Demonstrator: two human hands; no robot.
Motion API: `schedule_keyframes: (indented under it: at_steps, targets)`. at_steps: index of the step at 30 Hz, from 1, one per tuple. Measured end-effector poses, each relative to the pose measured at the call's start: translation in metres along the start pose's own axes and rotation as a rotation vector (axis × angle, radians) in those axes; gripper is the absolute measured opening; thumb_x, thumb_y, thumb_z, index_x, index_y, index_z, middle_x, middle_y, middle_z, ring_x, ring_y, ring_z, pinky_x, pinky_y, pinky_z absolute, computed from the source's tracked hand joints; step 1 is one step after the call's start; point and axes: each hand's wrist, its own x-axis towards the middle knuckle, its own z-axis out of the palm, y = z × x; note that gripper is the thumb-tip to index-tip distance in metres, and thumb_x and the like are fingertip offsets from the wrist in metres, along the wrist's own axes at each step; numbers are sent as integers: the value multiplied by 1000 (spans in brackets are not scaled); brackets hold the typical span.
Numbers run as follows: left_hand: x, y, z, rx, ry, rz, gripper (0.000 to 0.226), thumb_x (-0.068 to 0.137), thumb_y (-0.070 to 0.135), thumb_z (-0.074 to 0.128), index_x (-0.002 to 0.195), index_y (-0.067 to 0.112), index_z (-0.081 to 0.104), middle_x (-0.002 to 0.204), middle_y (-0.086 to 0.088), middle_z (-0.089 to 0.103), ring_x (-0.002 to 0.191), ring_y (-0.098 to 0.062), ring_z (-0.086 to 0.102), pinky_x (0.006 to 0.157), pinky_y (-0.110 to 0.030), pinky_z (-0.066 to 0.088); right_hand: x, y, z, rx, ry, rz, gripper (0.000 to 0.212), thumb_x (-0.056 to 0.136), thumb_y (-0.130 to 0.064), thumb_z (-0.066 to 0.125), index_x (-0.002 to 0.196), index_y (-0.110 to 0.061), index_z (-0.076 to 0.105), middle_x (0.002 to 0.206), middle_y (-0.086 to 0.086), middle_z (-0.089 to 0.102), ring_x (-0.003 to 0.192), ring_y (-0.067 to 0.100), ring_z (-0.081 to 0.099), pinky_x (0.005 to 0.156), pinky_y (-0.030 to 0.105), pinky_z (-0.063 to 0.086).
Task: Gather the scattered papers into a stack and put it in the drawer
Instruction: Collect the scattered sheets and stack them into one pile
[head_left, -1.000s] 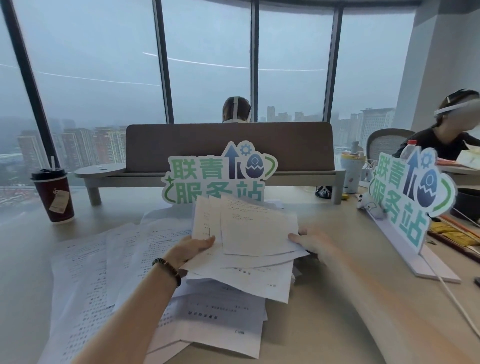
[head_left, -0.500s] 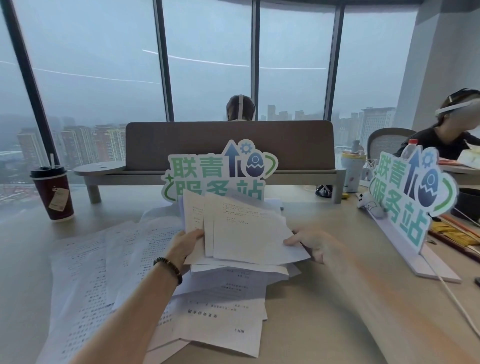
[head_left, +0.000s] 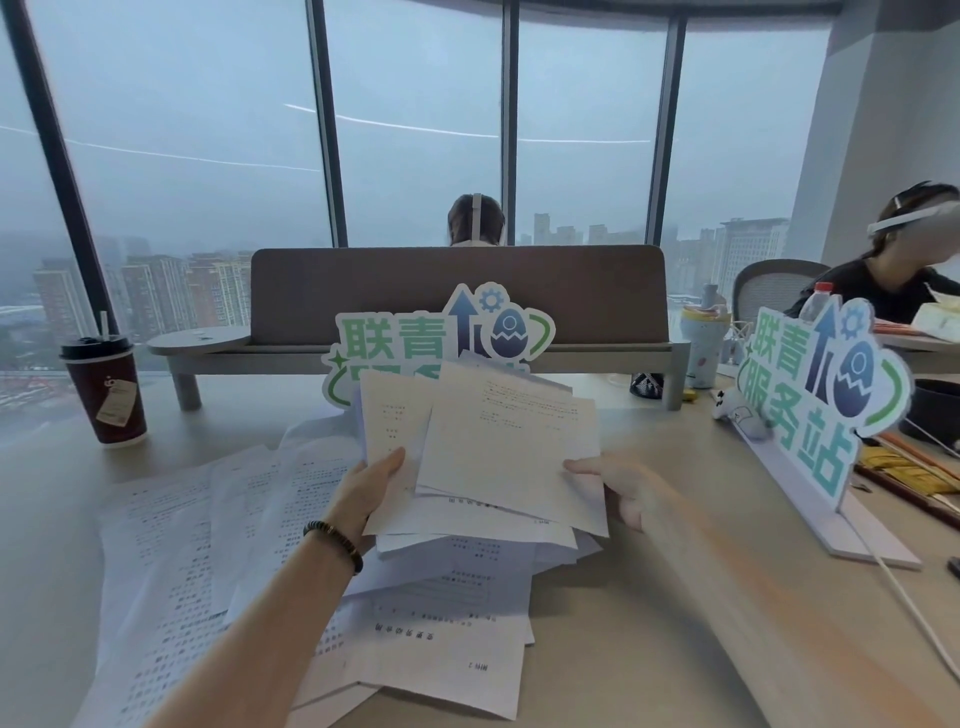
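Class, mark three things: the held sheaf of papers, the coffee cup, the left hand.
held sheaf of papers (head_left: 506, 452): head view, front sheet's middle.
coffee cup (head_left: 106, 395): head view, red sleeve.
left hand (head_left: 366, 491): head view, back of the hand.

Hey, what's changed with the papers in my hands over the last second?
Both hands, left hand and right hand, tipped the held sheets up from nearly flat to steeply tilted, hiding more of the centre sign. Loose papers on the desk and the coffee cup stayed put.
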Motion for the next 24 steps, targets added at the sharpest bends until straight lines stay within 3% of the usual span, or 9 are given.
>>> schedule_keyframes:
  at_steps: [3,6,10,13,15,18,24]
  targets:
    - [-4,2,4,4,-32,17,27,99,29,57,119,12,63,104,-12,73,81,-30,71,56,-32,60,3,0,3,98,35,-63,13,91,-22,71,100,-13,67,114,11,70,108,33,65,103,50,48]
    - [-6,3,8,15,-62,11,32,97,34,58,121,14,63,106,-11,74,81,-28,73,56,-31,59,7,2,6,87,116,-78,8,96,-14,64,89,-14,61,111,14,68,99,31,65,93,47,51]
    - [-9,3,7,25,-63,-25,30,97,28,60,121,9,61,99,-11,73,73,-24,71,48,-25,56,8,-2,-2,45,165,-97,9,94,-10,64,87,-15,63,110,15,70,95,30,66,95,48,52]
    - [-8,5,6,17,-46,-46,34,97,24,60,125,5,59,97,-12,71,74,-25,68,46,-24,55,8,-6,-10,35,197,-134,3,95,-7,63,96,-9,63,101,12,68,94,30,64,97,49,52]
    - [-6,4,5,-5,-33,-43,36,97,22,60,128,4,58,104,-15,70,80,-28,68,50,-28,57,7,-7,-13,21,184,-125,8,95,-7,63,102,-8,64,99,12,68,95,31,66,98,52,51]
    - [-4,2,5,-64,1,-33,38,97,22,60,132,6,56,115,-18,69,89,-33,68,68,-38,58,3,-8,-14,-45,139,-74,3,93,-10,65,94,-12,64,103,15,71,98,35,68,95,57,52]
    - [-7,2,6,-79,57,6,33,100,24,56,128,8,55,104,-12,70,87,-30,68,67,-37,56,-5,-7,-5,-109,58,-25,6,96,-12,62,101,-8,62,110,18,71,103,37,69,92,52,55]
